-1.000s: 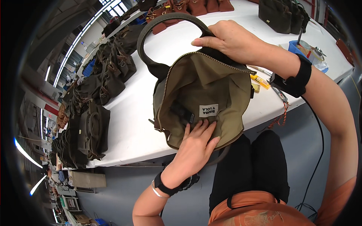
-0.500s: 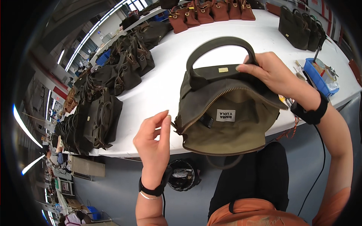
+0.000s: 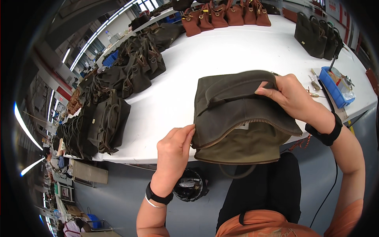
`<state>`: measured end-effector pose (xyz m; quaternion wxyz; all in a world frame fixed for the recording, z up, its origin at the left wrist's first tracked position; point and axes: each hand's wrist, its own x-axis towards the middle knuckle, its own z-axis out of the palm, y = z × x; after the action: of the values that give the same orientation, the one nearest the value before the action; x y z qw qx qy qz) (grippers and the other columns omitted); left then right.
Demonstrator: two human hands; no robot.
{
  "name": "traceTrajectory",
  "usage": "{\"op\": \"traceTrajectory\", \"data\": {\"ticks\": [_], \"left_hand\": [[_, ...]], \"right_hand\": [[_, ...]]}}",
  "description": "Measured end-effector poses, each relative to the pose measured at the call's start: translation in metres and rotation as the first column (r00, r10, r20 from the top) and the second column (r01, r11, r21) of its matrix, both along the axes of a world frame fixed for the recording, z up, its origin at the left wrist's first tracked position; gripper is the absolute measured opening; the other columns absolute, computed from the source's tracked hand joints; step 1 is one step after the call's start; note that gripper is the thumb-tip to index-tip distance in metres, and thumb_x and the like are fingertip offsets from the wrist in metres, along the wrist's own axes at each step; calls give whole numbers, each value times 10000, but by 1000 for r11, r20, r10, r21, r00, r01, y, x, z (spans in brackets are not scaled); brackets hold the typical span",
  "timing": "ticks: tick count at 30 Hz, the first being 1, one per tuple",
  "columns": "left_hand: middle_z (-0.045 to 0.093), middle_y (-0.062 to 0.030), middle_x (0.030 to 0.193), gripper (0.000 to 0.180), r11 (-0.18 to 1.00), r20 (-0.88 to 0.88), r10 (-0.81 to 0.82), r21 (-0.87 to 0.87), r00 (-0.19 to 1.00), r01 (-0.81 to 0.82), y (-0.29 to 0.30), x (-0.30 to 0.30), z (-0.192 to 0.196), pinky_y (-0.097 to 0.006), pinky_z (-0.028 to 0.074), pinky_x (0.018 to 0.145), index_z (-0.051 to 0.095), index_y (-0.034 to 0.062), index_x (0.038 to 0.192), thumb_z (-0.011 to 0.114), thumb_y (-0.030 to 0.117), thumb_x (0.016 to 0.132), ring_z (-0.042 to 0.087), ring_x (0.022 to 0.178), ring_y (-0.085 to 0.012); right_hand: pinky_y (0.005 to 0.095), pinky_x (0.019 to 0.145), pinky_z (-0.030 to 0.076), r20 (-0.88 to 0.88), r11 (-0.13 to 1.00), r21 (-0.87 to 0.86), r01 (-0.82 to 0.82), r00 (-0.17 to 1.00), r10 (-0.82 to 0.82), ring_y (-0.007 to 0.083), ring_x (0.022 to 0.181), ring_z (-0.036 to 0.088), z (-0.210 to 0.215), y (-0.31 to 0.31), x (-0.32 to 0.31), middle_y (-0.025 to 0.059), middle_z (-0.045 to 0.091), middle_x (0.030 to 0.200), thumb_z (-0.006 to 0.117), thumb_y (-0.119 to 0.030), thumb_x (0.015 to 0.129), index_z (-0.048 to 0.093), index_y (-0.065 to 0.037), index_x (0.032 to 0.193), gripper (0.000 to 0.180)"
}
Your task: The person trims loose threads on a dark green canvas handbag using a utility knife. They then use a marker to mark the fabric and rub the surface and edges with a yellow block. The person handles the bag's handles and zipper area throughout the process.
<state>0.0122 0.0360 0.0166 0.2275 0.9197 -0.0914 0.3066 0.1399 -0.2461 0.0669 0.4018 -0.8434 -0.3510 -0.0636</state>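
A dark olive handbag (image 3: 237, 106) lies tilted at the near edge of the white table, its brass-toothed zip open toward me. Its khaki lining (image 3: 248, 144) shows, with part of a pale label near the top of the opening. My right hand (image 3: 290, 96) is closed round the base of the upper handle (image 3: 237, 83) at the bag's right side. That handle is folded down against the bag. At the left side edge, beside the zip's end, my left hand (image 3: 173, 146) pinches the bag between thumb and fingers. The other handle hangs below the table edge.
Dark handbags (image 3: 104, 122) are crowded along the table's left side. Brown bags (image 3: 225, 16) line the far edge, and more dark bags (image 3: 318, 35) stand at the far right. A blue tray (image 3: 335, 89) of small tools sits at right. Below the table stands a waste bin (image 3: 190, 185).
The bag's upper side has tipped down toward me, so its opening is narrower and its handle has folded. My left hand has moved right and taken hold of the bag's edge.
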Motion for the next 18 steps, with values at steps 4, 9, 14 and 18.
{"op": "traceTrajectory", "data": {"ticks": [4, 9, 14, 18], "left_hand": [[696, -119, 783, 94, 995, -12, 18, 100, 1000, -17, -1, -3, -3, -295, 533, 568, 714, -2, 943, 715, -19, 850, 687, 641, -218], [664, -93, 730, 94, 988, 8, 7, 152, 1000, -8, 4, -6, -14, -298, 544, 554, 679, 10, 844, 737, -30, 781, 690, 620, -211], [637, -80, 698, 111, 994, 34, -9, 109, 999, 5, 10, -6, -24, -305, 522, 529, 660, 18, 802, 732, -36, 737, 661, 586, -208], [633, -82, 685, 110, 996, 7, -33, 81, 999, 32, 10, -4, -31, -294, 516, 530, 660, 16, 784, 721, -49, 720, 651, 576, -207]], "right_hand": [[372, 622, 498, 190, 998, -68, -2, 982, 15, 333, 670, 638, -13, -3, -1, 172, 653, 738, 702, -228, 918, 672, 8, 925, 238], [367, 649, 546, 370, 991, -82, -104, 920, 127, 316, 773, 686, -40, -11, -9, 144, 686, 845, 763, -111, 823, 656, -31, 985, 210], [348, 655, 571, 570, 989, -86, -123, 808, 150, 263, 767, 694, -71, -7, -16, 86, 703, 878, 778, -236, 820, 659, -42, 955, 264], [335, 741, 584, 624, 960, -273, -68, 747, 230, 261, 933, 682, -86, -14, -20, 132, 681, 1088, 730, -246, 860, 660, -18, 1071, 318]]}}
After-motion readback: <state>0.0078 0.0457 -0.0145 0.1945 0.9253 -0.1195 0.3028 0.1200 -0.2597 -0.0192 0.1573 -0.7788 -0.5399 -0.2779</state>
